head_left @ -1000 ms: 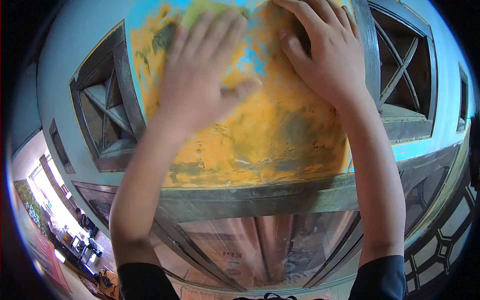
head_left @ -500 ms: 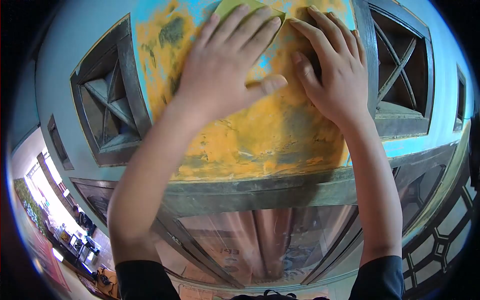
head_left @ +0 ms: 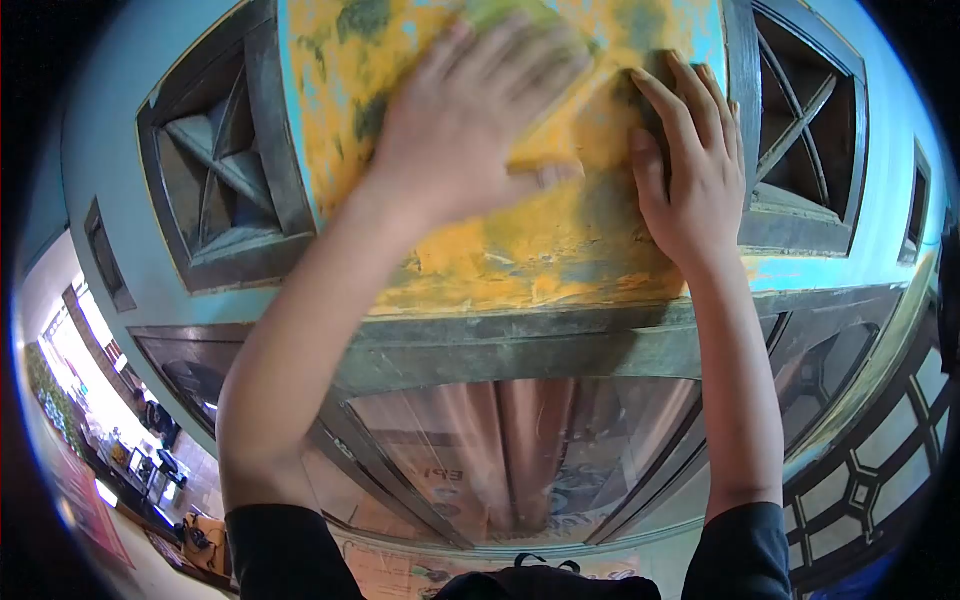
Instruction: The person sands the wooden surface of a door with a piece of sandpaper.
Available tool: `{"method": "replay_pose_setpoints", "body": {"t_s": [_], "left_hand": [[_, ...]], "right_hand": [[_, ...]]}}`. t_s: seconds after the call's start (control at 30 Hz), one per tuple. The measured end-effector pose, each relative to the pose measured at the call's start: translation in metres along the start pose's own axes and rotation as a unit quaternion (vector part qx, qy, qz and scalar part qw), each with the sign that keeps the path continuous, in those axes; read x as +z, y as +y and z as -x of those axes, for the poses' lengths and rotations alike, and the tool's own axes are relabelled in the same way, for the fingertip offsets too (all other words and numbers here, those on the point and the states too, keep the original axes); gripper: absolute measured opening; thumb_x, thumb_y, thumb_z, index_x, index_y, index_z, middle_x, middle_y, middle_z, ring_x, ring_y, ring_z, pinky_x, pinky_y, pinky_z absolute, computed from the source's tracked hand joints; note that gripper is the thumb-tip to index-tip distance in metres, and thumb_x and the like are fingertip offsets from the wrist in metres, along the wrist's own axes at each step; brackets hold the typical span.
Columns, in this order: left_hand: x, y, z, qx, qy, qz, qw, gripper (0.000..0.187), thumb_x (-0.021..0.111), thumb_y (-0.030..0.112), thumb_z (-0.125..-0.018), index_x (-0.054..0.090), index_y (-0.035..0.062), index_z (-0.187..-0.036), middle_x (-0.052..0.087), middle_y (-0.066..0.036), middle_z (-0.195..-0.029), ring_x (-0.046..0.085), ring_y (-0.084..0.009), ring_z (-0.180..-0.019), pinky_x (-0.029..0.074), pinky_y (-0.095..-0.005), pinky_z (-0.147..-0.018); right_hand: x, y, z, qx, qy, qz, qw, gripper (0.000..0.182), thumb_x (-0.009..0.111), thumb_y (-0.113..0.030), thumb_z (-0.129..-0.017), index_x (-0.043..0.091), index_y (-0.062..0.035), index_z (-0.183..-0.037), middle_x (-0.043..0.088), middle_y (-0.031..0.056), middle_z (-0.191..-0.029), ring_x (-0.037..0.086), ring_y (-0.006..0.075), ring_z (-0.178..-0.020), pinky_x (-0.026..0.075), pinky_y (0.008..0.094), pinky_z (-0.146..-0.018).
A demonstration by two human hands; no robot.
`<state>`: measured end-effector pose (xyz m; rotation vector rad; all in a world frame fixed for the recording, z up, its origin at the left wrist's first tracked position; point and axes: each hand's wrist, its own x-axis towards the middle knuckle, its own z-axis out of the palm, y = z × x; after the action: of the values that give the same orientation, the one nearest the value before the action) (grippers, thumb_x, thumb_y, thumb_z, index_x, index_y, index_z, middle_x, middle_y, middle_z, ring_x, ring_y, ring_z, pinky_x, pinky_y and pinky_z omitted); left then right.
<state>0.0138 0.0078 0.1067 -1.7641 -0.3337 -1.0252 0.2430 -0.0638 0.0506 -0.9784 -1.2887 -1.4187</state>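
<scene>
My left hand (head_left: pixel 470 125), smeared by motion, lies flat on a yellow-green sheet of sandpaper (head_left: pixel 505 12) and presses it to the wall. Its thumb stretches out to the right, and most of the sheet is hidden under the fingers. Orange-yellow filler with dark and light-blue patches covers this wall panel (head_left: pixel 480 260). To the right, my right hand (head_left: pixel 695 165) rests against the panel near its right edge. Its fingers point up, slightly apart, with nothing in them.
Dark wooden vent frames with crossed bars stand at left (head_left: pixel 225 170) and right (head_left: pixel 800 130) of the panel. Below runs a wooden beam (head_left: pixel 520 345) above glass panes (head_left: pixel 430 430) with a curtain behind. At lower left, a cluttered room (head_left: pixel 150 470) shows.
The view has tipped down a little. My left hand has slid down the panel with the sandpaper. My right hand has moved down and to the right along the wall.
</scene>
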Motion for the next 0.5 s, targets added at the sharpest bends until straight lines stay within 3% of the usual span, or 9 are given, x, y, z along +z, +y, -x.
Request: {"method": "replay_pose_setpoints", "body": {"t_s": [0.03, 0.07, 0.17, 0.3, 0.43, 0.5], "left_hand": [[-0.008, -0.008, -0.009, -0.012, 0.020, -0.030, 0.999, 0.091, 0.058, 0.069, -0.086, 0.036, 0.0158, -0.157, 0.036, -0.008, -0.161, 0.029, -0.0309, -0.150, 0.016, -0.0531, -0.124], [-0.019, -0.013, -0.018, -0.129, -0.097, -0.064, 0.985, 0.079, 0.044, 0.055, -0.102, 0.013, 0.0142, -0.162, 0.010, -0.012, -0.169, 0.005, -0.0313, -0.156, 0.005, -0.0475, -0.127], [0.002, 0.003, 0.007, -0.083, 0.031, -0.026, 0.996, 0.092, 0.055, 0.072, -0.086, 0.034, 0.0168, -0.157, 0.035, -0.006, -0.162, 0.029, -0.0306, -0.150, 0.015, -0.0525, -0.124], [-0.004, 0.050, 0.049, 0.005, -0.083, 0.056, 0.995, 0.092, 0.051, 0.074, -0.087, 0.034, 0.0167, -0.158, 0.033, -0.005, -0.163, 0.029, -0.0317, -0.150, 0.017, -0.0520, -0.124], [-0.005, 0.022, 0.054, -0.116, -0.017, -0.044, 0.992, 0.088, 0.045, 0.074, -0.090, 0.036, 0.0187, -0.157, 0.034, -0.005, -0.163, 0.028, -0.0318, -0.151, 0.017, -0.0528, -0.123], [-0.008, 0.054, 0.077, -0.118, -0.047, -0.001, 0.992, 0.080, 0.045, 0.069, -0.093, 0.041, 0.0193, -0.155, 0.038, -0.005, -0.160, 0.030, -0.0302, -0.150, 0.016, -0.0520, -0.123]], "right_hand": [[0.000, -0.001, 0.005, 0.007, -0.013, 0.005, 1.000, 0.048, 0.060, -0.023, -0.092, 0.057, -0.0237, -0.140, 0.047, 0.0080, -0.152, 0.039, 0.0335, -0.145, 0.029, 0.0554, -0.119], [-0.001, -0.002, 0.009, 0.005, -0.017, -0.001, 1.000, 0.048, 0.059, -0.023, -0.092, 0.057, -0.0234, -0.140, 0.048, 0.0084, -0.152, 0.039, 0.0338, -0.144, 0.029, 0.0554, -0.119], [-0.004, -0.004, 0.023, 0.009, -0.028, -0.010, 1.000, 0.048, 0.059, -0.022, -0.093, 0.057, -0.0223, -0.140, 0.048, 0.0096, -0.151, 0.040, 0.0354, -0.143, 0.030, 0.0556, -0.118], [-0.012, -0.017, 0.048, 0.018, -0.060, -0.012, 0.998, 0.049, 0.058, -0.024, -0.093, 0.056, -0.0215, -0.141, 0.047, 0.0106, -0.151, 0.040, 0.0383, -0.142, 0.029, 0.0573, -0.117], [-0.014, -0.037, 0.070, 0.042, -0.077, -0.014, 0.996, 0.051, 0.061, -0.027, -0.091, 0.057, -0.0235, -0.142, 0.047, 0.0101, -0.152, 0.038, 0.0376, -0.143, 0.023, 0.0588, -0.119], [-0.017, -0.049, 0.079, 0.064, -0.091, -0.015, 0.994, 0.052, 0.062, -0.029, -0.090, 0.057, -0.0241, -0.142, 0.046, 0.0099, -0.153, 0.037, 0.0370, -0.144, 0.020, 0.0585, -0.119]]}}
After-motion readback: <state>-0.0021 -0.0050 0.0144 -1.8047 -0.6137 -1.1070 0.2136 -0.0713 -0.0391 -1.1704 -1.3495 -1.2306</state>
